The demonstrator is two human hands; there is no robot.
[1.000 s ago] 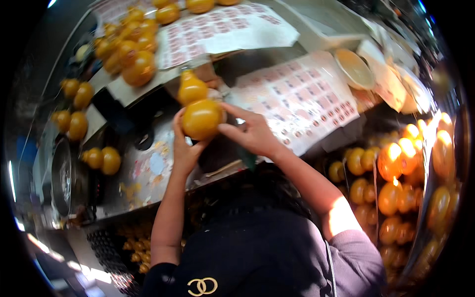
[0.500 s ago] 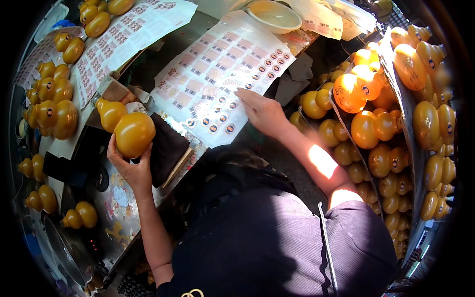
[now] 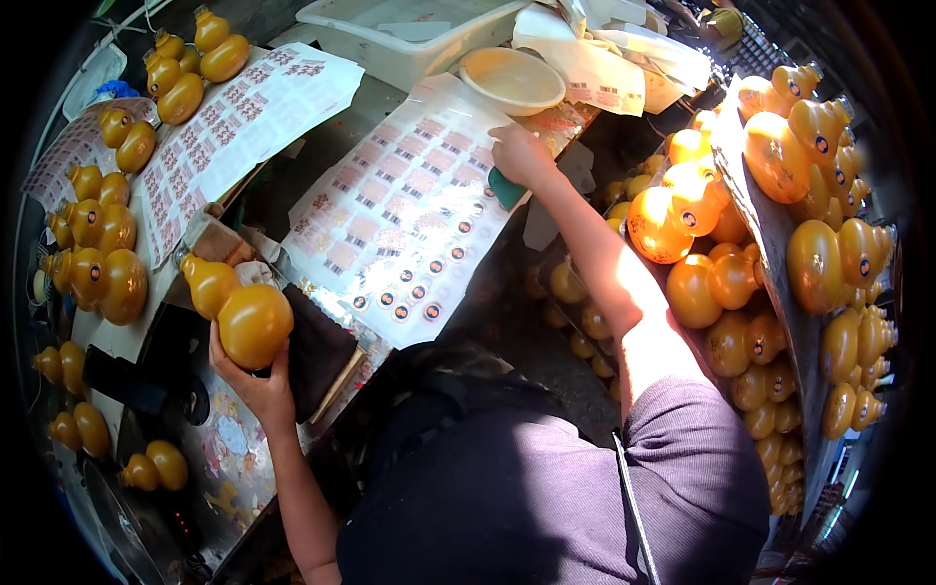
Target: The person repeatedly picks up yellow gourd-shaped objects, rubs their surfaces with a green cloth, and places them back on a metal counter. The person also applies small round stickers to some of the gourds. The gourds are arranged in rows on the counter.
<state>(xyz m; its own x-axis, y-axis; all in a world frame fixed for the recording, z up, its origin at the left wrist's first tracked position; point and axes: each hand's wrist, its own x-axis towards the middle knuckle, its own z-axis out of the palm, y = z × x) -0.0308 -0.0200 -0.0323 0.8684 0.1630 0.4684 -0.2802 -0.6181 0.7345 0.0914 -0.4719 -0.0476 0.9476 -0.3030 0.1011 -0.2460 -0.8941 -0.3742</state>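
Observation:
My left hand (image 3: 255, 392) is closed round the lower bulb of a glossy amber gourd-shaped bottle (image 3: 255, 322), which tilts with its narrow neck toward the far left. Beside it lies a dark cloth pad (image 3: 320, 349). Under my reach is a white sheet of stickers (image 3: 341, 210), with printed patches and round dark labels. At the sheet's far right edge, just short of a pale bowl (image 3: 511, 82), my right hand (image 3: 524, 156) is closed on a flat dark green piece (image 3: 505, 188). Its fingertips are partly hidden.
Several more gourd bottles (image 3: 122, 283) stand along the left, beside another printed sheet (image 3: 210, 136). On the right, many are stacked between upright boards (image 3: 770, 234). A white plastic tub (image 3: 390, 44) sits at the back; loose papers (image 3: 595, 73) lie at the back right.
My right hand has moved away from me across the sheet toward the bowl, and the green piece now shows in it. My left hand still holds the bottle. The view has shifted slightly.

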